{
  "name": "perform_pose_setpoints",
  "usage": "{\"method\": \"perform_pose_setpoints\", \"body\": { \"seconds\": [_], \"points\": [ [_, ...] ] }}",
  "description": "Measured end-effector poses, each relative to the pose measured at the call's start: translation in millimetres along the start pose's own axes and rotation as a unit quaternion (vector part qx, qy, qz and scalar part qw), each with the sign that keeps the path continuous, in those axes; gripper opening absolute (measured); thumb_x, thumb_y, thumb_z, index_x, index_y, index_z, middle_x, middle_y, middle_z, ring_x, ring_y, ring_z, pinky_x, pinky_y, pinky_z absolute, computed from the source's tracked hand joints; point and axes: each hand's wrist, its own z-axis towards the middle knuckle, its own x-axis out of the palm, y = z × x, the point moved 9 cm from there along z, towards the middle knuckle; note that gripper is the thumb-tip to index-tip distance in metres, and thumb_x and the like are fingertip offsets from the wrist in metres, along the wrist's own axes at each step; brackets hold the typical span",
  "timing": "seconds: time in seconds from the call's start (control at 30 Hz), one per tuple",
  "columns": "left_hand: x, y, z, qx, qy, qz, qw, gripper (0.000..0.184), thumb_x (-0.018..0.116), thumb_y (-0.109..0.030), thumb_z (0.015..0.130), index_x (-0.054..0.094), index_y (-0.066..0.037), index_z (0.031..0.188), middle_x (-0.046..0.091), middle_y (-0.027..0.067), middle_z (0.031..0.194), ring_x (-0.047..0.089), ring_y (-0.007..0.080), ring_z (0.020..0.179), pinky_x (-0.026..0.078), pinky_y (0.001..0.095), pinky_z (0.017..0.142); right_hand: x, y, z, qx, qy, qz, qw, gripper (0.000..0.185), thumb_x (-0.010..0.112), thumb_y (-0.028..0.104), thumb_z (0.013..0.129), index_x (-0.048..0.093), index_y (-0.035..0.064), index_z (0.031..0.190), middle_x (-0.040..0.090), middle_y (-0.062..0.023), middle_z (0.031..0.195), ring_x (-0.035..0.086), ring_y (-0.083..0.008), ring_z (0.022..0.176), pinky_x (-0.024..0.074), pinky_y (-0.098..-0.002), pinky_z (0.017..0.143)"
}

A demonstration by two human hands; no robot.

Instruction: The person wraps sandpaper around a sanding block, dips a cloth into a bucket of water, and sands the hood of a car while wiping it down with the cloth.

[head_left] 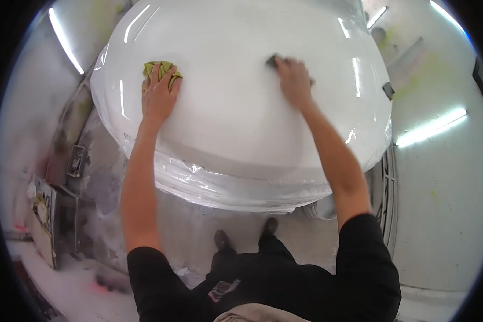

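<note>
A white car hood (pixel 220 107) spreads out in front of me, with light streaks reflected on its glossy surface. My left hand (pixel 160 101) presses a crumpled yellow-green cloth (pixel 149 66) against the hood's left part, fingers bent over it. On the right part, my right hand (pixel 295 85) grips a small dark grey pad (pixel 271 61) that lies on the surface. That hand is slightly blurred, and its palm and fingers hide most of the pad, so its exact kind cannot be made out.
Clear plastic film (pixel 209 180) wraps the car's front edge. A shelf unit (pixel 53 225) with items stands at lower left. Light tubes (pixel 432 127) are on the walls. A round container (pixel 323 209) sits under the car's front, near my right arm.
</note>
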Motion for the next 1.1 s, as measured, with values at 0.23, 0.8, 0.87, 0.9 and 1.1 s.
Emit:
{"method": "perform_pose_setpoints", "body": {
  "seconds": [0.23,0.8,0.87,0.9,1.1],
  "points": [
    [-4,14,-5,-0.001,-0.023,-0.008,1.0,0.045,0.06,-0.042,0.102,0.064,-0.021,0.142,0.042,0.0126,0.161,0.043,0.0428,0.145,0.026,0.0611,0.123,-51,79,-141,-0.134,-0.036,0.097,0.986,0.047,0.064,-0.004,0.086,0.072,0.0081,0.131,0.067,-0.0208,0.131,0.062,-0.0387,0.115,0.0515,-0.0484,0.099],
    [-15,25,-19,0.03,-0.048,0.014,0.998,0.044,0.059,-0.039,0.102,0.064,-0.021,0.142,0.044,0.016,0.159,0.048,0.0434,0.139,0.031,0.0574,0.121,-27,62,-120,-0.181,-0.048,0.078,0.979,0.045,0.062,-0.004,0.09,0.073,0.0122,0.13,0.068,-0.02,0.132,0.064,-0.0374,0.115,0.0517,-0.0492,0.098],
    [-15,26,-12,0.039,-0.061,0.022,0.997,0.044,0.059,-0.04,0.102,0.064,-0.021,0.142,0.045,0.0154,0.159,0.049,0.0443,0.138,0.033,0.0562,0.12,0,31,-11,-0.119,-0.007,0.051,0.992,0.033,0.057,0.01,0.098,0.071,0.0126,0.127,0.069,-0.0171,0.119,0.064,-0.0389,0.105,0.0524,-0.0526,0.09],
    [-13,26,-16,0.045,-0.058,0.023,0.997,0.044,0.059,-0.04,0.102,0.064,-0.021,0.142,0.046,0.0151,0.158,0.049,0.0448,0.138,0.033,0.0555,0.12,15,13,19,-0.11,-0.115,0.009,0.987,0.031,0.057,0.009,0.098,0.07,0.0116,0.125,0.069,-0.0162,0.11,0.064,-0.0382,0.102,0.053,-0.0511,0.088],
    [-12,32,-20,0.025,-0.072,0.033,0.997,0.045,0.056,-0.045,0.102,0.065,-0.023,0.141,0.046,0.0136,0.159,0.047,0.0436,0.14,0.032,0.0538,0.12,-39,73,-107,-0.074,-0.122,0.089,0.986,0.029,0.063,0.011,0.094,0.074,0.0105,0.122,0.068,-0.0182,0.118,0.064,-0.0376,0.103,0.052,-0.049,0.091]
  ]
}}
